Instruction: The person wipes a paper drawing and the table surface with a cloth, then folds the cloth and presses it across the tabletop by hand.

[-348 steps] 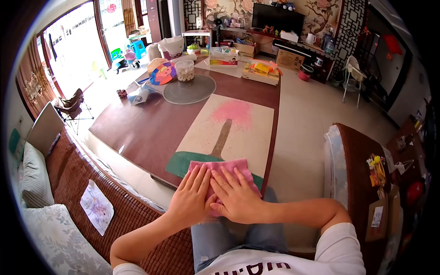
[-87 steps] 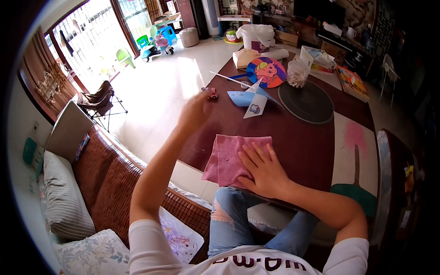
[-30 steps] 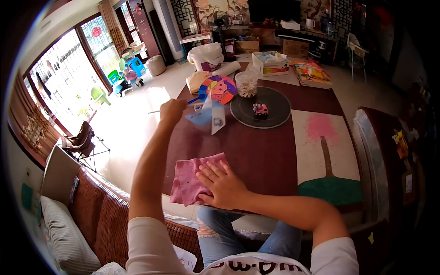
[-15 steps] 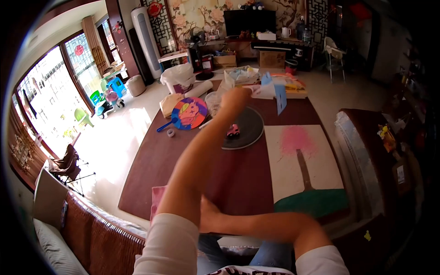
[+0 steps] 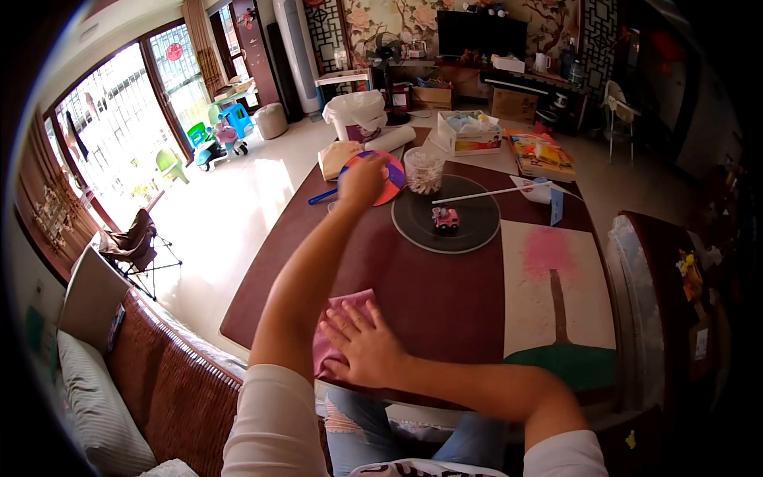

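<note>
My left hand [image 5: 363,183] reaches out over a round, colourful hand fan [image 5: 393,187] with a blue handle; its fingers are blurred, so whether it grips the fan is unclear. Flat on a folded pink cloth [image 5: 362,299] at the near edge of the table lies my right hand [image 5: 369,350], fingers spread. Right of the fan, a pink toy car [image 5: 446,218] sits on a dark round board [image 5: 413,230]. A thin white stick [image 5: 485,193] with a blue paper flag [image 5: 556,208] lies across the board's far side. Beside the fan stands a clear tub of cotton swabs [image 5: 424,171].
A painting of a pink tree [image 5: 560,310] lies on the right of the brown table [image 5: 381,270]. Toward the back are a white bag-lined bin [image 5: 354,111], a tissue pack [image 5: 338,159], a box [image 5: 469,135] and books [image 5: 544,159]. A sofa [image 5: 171,362] flanks the left.
My left hand has moved left, from near the blue flag to the fan; the white stick and flag now lie to the right. My right hand, earlier partly hidden, shows on the cloth.
</note>
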`<state>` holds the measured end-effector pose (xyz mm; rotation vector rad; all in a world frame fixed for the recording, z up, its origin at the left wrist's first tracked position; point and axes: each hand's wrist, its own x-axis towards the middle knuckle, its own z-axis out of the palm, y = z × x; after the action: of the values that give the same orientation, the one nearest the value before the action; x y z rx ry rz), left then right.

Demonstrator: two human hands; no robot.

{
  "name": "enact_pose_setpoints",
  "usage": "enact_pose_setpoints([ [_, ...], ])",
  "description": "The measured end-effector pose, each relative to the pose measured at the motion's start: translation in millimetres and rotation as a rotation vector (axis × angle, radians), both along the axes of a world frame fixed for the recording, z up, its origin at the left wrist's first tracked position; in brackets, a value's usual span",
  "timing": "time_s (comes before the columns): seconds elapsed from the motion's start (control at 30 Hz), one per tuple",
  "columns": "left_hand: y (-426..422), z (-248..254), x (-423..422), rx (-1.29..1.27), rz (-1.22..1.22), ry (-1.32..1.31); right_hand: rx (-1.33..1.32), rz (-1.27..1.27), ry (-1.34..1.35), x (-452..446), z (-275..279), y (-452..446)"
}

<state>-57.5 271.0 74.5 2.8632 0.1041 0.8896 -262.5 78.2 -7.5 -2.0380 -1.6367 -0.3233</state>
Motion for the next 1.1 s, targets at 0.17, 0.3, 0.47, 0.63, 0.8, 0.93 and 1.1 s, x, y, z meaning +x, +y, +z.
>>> enact_pose_setpoints([
  [0.17,110,-25,-52,-0.094,0.397,0.288,-0.046,0.01,-0.036,49,-2,28],
  [0.3,145,-50,-51,-0.035,0.336,0.289,-0.143,0.053,0.005,70,11,36],
  [0.47,136,-52,-30,0.055,0.259,0.288,-0.128,0.007,0.005,69,7,36],
  [0.63,150,-56,-21,0.195,0.198,0.135,-0.032,0.038,0.021,69,4,36],
  [0.8,146,-9,-45,0.125,0.208,0.079,-0.06,0.035,0.046,68,4,36],
  [0.93,89,38,-22,0.079,0.131,0.065,-0.06,0.033,0.029,69,2,38],
  [1.1,-28,59,56,-0.05,-0.102,0.133,-0.157,0.054,0.117,70,4,39],
])
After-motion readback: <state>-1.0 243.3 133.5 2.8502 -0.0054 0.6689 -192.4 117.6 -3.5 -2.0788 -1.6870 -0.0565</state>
